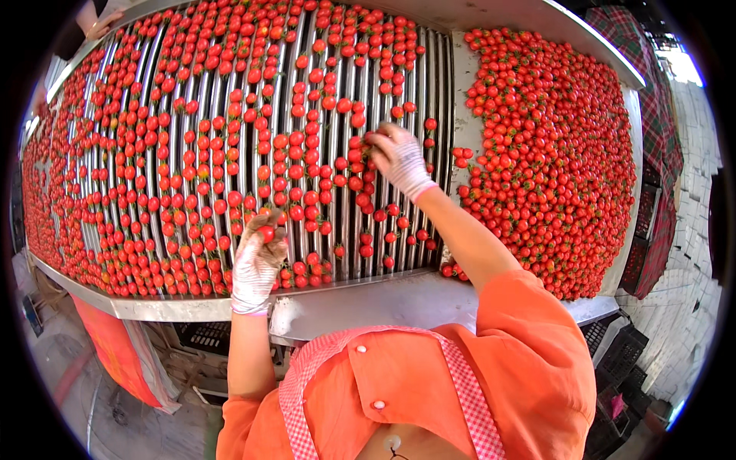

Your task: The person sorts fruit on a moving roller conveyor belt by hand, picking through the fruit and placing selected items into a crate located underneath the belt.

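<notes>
Red cherry tomatoes (296, 172) lie in rows on a bed of shiny metal rollers (335, 253). My left hand (256, 268), in a white glove with bare fingertips, is over the near edge of the rollers, its fingers curled round a cherry tomato (267, 233). Farther off and to the right, my right hand (402, 162) wears a similar glove. Its fingers are pinched at a tomato (370, 137) low over the rollers, partly hidden by the fingertips. Beside this hand, more tomatoes rest in the grooves.
A dense heap of cherry tomatoes (548, 169) fills the metal tray (627, 146) on the right. A metal ledge (368, 310) runs along the near side. Black crates (621, 353) stand at the lower right. Another person's hand (103, 24) shows at the far left edge.
</notes>
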The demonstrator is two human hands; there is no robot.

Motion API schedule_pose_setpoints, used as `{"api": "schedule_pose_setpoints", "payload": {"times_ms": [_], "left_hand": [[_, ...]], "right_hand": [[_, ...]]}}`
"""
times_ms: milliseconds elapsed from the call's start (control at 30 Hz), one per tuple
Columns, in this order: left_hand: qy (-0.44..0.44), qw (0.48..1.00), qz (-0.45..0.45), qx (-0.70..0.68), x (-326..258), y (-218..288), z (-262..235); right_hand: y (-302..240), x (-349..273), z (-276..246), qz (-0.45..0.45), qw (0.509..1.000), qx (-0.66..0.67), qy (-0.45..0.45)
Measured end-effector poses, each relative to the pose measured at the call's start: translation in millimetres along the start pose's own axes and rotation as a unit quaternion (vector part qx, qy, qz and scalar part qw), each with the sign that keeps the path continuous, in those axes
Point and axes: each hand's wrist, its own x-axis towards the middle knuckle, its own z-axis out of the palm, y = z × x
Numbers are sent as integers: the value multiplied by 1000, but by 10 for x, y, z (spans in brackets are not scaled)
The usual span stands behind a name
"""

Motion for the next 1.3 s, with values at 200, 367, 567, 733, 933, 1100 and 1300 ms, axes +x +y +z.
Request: {"api": "schedule_pose_setpoints", "payload": {"times_ms": [200,367,567,733,933,1100,1300], "left_hand": [[77,996,41,11,-828,300,-625],[94,994,24,-49,-1737,370,-1214],[352,935,21,-30,-2217,189,-2137],[487,862,138,-7,-3004,352,-3484],[681,640,196,298,-2065,307,-2915],[529,366,361,675,-1336,168,-1786],[161,478,346,791,-491,-420,-224]], "right_hand": [[-380,-414,-120,54,997,-53,19],[-1970,-819,270,-187,954,155,-175],[-1710,-1202,459,-280,911,217,-213],[-987,-1460,-297,-177,949,122,-231],[-116,-2879,-1235,122,960,-231,-103],[-46,-3177,-1432,370,824,-287,-320],[548,-2672,-1071,311,878,-314,-183]]}}
